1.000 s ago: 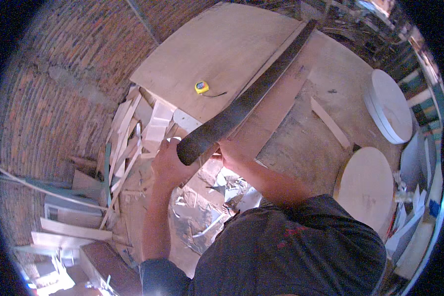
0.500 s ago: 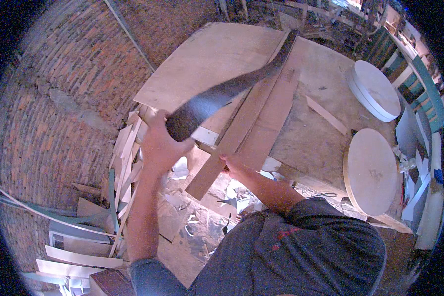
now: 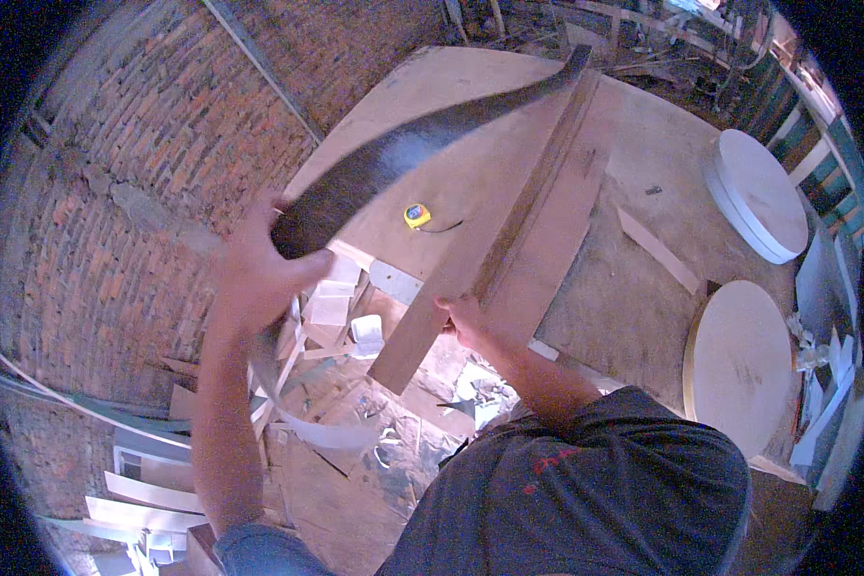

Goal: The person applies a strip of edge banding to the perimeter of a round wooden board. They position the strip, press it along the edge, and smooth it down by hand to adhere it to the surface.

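Big pale plywood worktop (image 3: 451,115) fills the upper middle of the view, running out toward twelve o'clock, with a red brick wall (image 3: 144,173) curving round at nine to eleven.

Lying across that top is a long brown timber plank (image 3: 538,221), angled from about one o'clock down to the centre, its near end overhanging the table edge. It looks set that way so the overhang stays within reach of the person standing at the edge.

Above it, a long dark curved strip (image 3: 422,144), thin and bowed, sweeps from the left hand up to the far end of the plank near twelve. Held at one end only, it arcs clear over the table, its far tip at the plank's far end.

Out at three o'clock, two pale round wooden discs (image 3: 739,360), one lying flat beside the table, the other propped higher, both well apart from the hands.

Now the hands. Left hand (image 3: 259,274) at nine o'clock from centre, fingers wrapped round the near end of the dark strip, raised off the table. Right hand (image 3: 466,317) dead centre, fingers curled over the plank's edge near its overhanging end, seemingly steadying it.

Smallest: a yellow tape measure (image 3: 416,215) on the plywood, between strip and plank. Pale offcuts (image 3: 331,307) litter the floor at seven.
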Tool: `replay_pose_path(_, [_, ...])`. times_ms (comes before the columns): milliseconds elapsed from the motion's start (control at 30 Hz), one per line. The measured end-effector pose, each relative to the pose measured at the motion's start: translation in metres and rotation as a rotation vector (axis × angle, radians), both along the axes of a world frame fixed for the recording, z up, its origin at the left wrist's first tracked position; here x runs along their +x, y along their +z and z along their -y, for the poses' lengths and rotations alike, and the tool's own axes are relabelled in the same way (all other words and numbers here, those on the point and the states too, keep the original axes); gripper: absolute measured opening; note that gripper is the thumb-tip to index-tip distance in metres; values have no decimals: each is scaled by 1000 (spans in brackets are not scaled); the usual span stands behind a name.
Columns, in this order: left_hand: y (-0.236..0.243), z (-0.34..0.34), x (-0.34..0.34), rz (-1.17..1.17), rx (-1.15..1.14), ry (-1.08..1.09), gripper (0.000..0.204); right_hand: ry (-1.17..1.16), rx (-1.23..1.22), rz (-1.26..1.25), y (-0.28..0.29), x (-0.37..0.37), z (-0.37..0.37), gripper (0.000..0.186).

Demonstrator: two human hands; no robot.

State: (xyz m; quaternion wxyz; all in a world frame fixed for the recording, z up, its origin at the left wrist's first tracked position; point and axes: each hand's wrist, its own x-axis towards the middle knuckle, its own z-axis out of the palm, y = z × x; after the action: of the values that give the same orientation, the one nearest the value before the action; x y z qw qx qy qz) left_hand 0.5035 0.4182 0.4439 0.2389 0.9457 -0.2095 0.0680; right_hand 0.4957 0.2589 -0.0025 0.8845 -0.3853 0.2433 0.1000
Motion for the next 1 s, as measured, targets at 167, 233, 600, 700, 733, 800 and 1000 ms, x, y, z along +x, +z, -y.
replay_pose_path(167, [-41, 9, 48, -74, -29, 7, 67, 101, -84, -64, 11, -7, 44, 46])
replay_pose_path(233, [-37, 9, 62, -91, -42, 101, 69, 152, -11, -19, 1, -30, 52, 50])
replay_pose_path(600, [14, 58, 62, -158, -381, -43, 81, 584, -27, -66, -48, -97, 41, 51])
replay_pose_path(700, [30, 40, 45, -169, -314, -19, 82, 1001, -164, -57, -11, -93, 53, 51])
replay_pose_path(733, [21, 37, 46, -147, -330, -31, 81, 1117, -255, -49, -5, -92, 70, 54])
replay_pose_path(800, [17, 24, 43, -82, -336, -29, 81, 1139, -503, 38, 6, -74, 85, 52])
replay_pose_path(1000, [44, -7, 13, -63, -277, 22, 81, 101, -243, 174, -36, 12, 132, 34])
